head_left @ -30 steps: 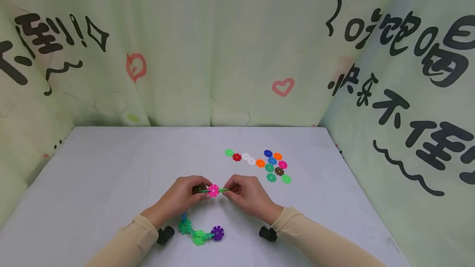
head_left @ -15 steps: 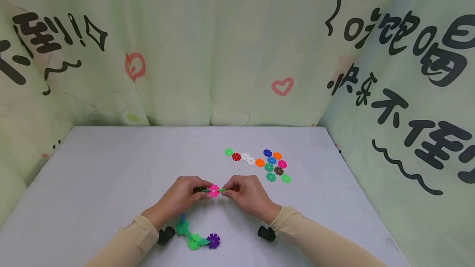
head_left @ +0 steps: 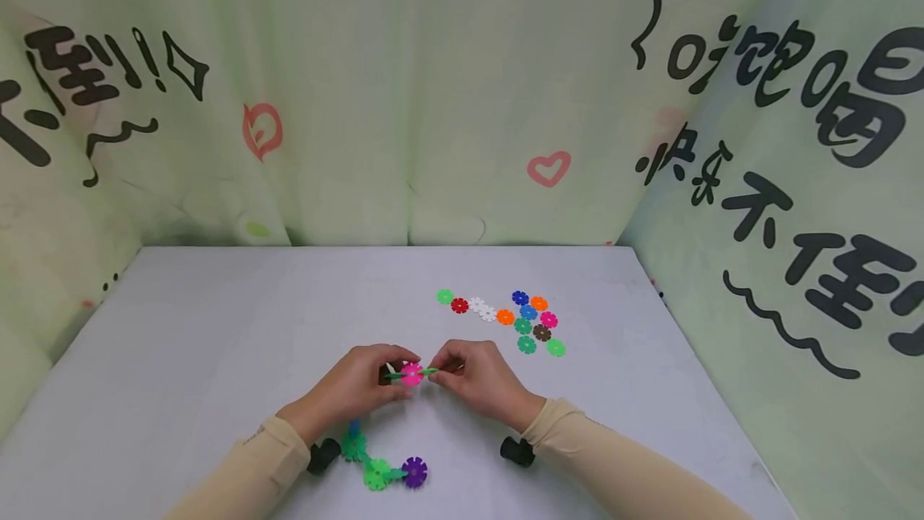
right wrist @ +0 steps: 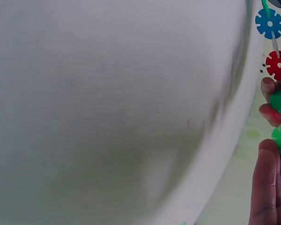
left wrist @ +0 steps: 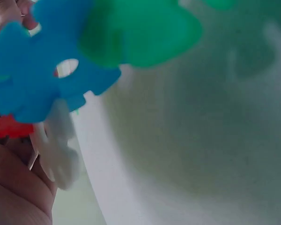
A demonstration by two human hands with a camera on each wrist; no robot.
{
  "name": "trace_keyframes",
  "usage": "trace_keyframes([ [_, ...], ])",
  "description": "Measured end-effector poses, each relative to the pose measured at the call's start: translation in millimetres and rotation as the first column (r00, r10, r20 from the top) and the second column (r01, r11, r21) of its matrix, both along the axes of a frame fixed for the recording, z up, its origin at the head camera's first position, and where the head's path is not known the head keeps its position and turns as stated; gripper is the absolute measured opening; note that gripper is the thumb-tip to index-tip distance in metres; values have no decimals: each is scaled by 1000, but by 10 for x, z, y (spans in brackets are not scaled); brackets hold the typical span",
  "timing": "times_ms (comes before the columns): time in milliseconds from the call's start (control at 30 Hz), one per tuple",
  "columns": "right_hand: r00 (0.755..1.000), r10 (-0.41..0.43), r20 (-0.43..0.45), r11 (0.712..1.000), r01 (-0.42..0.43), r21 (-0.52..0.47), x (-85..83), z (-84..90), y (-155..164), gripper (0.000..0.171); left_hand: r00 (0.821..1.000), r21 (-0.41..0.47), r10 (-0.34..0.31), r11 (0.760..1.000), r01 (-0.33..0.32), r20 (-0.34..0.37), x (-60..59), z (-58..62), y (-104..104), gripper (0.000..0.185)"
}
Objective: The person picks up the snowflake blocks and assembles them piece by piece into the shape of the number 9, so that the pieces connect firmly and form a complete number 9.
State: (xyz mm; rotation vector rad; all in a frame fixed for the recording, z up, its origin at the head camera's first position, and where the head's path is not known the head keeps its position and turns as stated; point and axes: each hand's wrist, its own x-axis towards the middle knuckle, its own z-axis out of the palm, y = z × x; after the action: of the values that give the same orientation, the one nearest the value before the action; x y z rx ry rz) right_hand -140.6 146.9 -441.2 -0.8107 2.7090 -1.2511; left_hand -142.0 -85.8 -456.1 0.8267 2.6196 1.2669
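Both hands meet near the front middle of the tabletop (head_left: pixel 216 319). The left hand (head_left: pixel 354 387) and the right hand (head_left: pixel 480 379) each pinch one end of a chain (head_left: pixel 411 375) of snowflake discs held just above the surface, its pink disc facing up between them, with green pieces edge-on to either side; each grip is clamped on the chain with curled fingers and thumb. The chain runs back under the left hand and trails toward the front edge, where a teal, a green and a purple disc (head_left: pixel 415 472) lie linked on the tabletop beside the left sleeve. In the left wrist view, a blue disc (left wrist: pixel 42 79) and a green one hang close to the lens, blurred, with red and white pieces against the palm. In the right wrist view, fingertips (right wrist: pixel 270 112) press green discs, with a red and a blue disc beyond. A loose pile (head_left: pixel 527 319) of discs lies flat toward the right, behind the right hand, well apart from it.
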Motion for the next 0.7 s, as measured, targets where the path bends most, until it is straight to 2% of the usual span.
trace_keyframes([
  [167, 1000, 8, 19, 1000, -8, 7, 9, 3, -6, 13, 1000, -9, 17, 1000, -17, -16, 8, 7, -4, 36],
  [433, 1000, 14, 18, 1000, -14, 4, 2, 1, -13, 13, 999, -11, 18, 1000, -18, -35, 12, 6, -11, 38],
  [567, 1000, 25, 19, 1000, -25, 4, 0, -5, -14, 13, 999, -17, 22, 1000, -23, -33, 10, -5, -17, 38],
  [700, 999, 41, -16, 999, -41, 1, 0, -7, -15, 12, 999, -17, 29, 999, -30, -12, 6, -11, -33, 34],
])
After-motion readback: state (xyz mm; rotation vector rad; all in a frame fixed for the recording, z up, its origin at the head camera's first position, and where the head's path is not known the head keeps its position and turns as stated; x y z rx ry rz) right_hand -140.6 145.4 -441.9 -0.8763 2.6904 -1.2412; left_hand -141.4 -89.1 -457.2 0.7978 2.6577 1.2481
